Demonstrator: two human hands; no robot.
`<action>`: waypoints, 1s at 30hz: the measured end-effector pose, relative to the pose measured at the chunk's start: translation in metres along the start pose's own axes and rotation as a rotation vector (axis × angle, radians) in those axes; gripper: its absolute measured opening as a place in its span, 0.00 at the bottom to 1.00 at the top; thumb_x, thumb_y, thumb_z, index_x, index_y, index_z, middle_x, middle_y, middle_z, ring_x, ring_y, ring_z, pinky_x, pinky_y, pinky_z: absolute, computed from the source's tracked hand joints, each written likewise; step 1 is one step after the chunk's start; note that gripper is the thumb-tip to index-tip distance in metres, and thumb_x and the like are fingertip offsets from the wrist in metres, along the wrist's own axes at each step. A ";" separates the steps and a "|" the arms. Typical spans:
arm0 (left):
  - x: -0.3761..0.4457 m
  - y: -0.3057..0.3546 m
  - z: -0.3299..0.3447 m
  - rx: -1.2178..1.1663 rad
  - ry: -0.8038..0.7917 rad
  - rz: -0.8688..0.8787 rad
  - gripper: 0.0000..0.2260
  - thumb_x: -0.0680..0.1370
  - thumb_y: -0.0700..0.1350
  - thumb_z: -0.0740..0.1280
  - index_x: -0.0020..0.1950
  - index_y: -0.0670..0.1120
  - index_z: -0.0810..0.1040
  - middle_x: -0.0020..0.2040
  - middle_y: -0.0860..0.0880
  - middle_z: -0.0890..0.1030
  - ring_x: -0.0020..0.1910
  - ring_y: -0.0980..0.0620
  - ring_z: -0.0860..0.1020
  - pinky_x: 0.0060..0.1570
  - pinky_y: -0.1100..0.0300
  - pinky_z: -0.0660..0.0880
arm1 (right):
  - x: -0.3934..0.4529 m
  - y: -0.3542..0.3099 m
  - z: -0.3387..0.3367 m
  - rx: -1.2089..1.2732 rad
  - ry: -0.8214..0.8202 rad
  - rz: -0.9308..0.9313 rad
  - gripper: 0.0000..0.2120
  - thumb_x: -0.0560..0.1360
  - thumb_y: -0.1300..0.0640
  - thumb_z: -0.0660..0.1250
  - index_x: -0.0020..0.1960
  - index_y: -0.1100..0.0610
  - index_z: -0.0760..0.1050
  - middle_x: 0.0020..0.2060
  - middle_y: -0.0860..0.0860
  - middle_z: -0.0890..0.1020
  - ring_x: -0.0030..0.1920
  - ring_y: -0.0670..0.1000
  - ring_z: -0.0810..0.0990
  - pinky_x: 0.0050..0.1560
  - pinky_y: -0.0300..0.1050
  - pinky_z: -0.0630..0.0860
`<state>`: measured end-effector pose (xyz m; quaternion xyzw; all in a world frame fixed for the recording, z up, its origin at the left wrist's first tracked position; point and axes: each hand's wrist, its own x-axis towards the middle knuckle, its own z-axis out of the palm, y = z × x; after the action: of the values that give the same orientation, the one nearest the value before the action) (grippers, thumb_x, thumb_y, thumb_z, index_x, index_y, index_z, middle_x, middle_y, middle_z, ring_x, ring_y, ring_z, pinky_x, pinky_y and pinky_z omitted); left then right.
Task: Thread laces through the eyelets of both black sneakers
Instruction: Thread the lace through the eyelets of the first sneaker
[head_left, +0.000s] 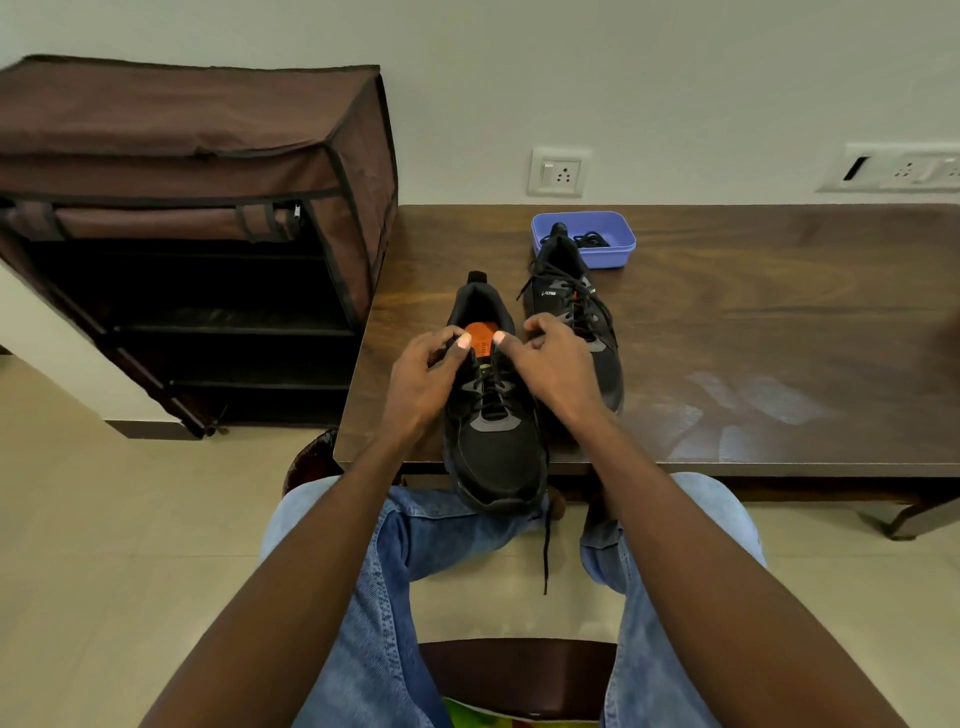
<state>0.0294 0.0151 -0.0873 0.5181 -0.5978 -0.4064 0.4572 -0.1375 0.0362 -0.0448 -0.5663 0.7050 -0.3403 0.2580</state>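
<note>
Shoes sit on the brown table (727, 322), two black ones side by side. The near shoe (493, 441) lies at the front edge of the table, and its toe sticks out over that edge toward the person's lap. Its long side runs from the person straight away to the wall, with the heel at the far end. An orange insole (480, 335) shows inside its opening. A black lace (545, 551) hangs down from this shoe, past the table edge, between the person's knees in blue jeans (374, 597).

The left hand (423, 376) is at the left side of the near shoe's opening. Its fingers are curled and pinch the top of the shoe by the laces. The right hand (556, 364) is at the right side of the same opening. Its fingers are curled too and pinch the lace there. The two thumbs point at each other over the orange insole and do not touch.

The far shoe (576, 317) is just right of the near shoe and a bit further back on the table. It points the same way, toe to the person and heel to the wall, tilted a little. Its laces are already in and lie loose on top.

A blue tray (618, 244) sits on the table just behind the far shoe, with something black and stringy in it. A brown cloth shoe rack (197, 208) stands on the floor left of the table. White wall sockets (558, 171) are on the wall behind the table
</note>
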 end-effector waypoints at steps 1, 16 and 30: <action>0.000 0.001 0.000 -0.002 0.005 0.003 0.03 0.79 0.54 0.69 0.51 0.62 0.81 0.51 0.56 0.83 0.54 0.58 0.81 0.58 0.54 0.79 | 0.001 0.000 0.004 -0.044 -0.001 -0.027 0.17 0.75 0.41 0.69 0.55 0.53 0.75 0.38 0.47 0.79 0.45 0.51 0.80 0.45 0.49 0.74; -0.003 0.016 0.004 0.004 0.044 -0.056 0.06 0.79 0.44 0.69 0.54 0.51 0.83 0.46 0.56 0.84 0.45 0.61 0.82 0.41 0.71 0.75 | 0.016 0.016 -0.004 0.136 -0.046 0.041 0.12 0.75 0.54 0.64 0.38 0.53 0.84 0.30 0.48 0.82 0.33 0.49 0.78 0.40 0.48 0.76; 0.002 0.021 0.014 -0.020 0.005 -0.033 0.08 0.77 0.42 0.73 0.43 0.55 0.79 0.66 0.45 0.78 0.62 0.50 0.78 0.62 0.49 0.76 | 0.015 0.020 -0.001 0.110 -0.107 -0.031 0.09 0.77 0.50 0.69 0.55 0.47 0.84 0.46 0.45 0.86 0.48 0.46 0.82 0.53 0.46 0.78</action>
<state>0.0106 0.0160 -0.0708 0.5243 -0.5839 -0.4186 0.4571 -0.1544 0.0246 -0.0594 -0.5796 0.6615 -0.3516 0.3207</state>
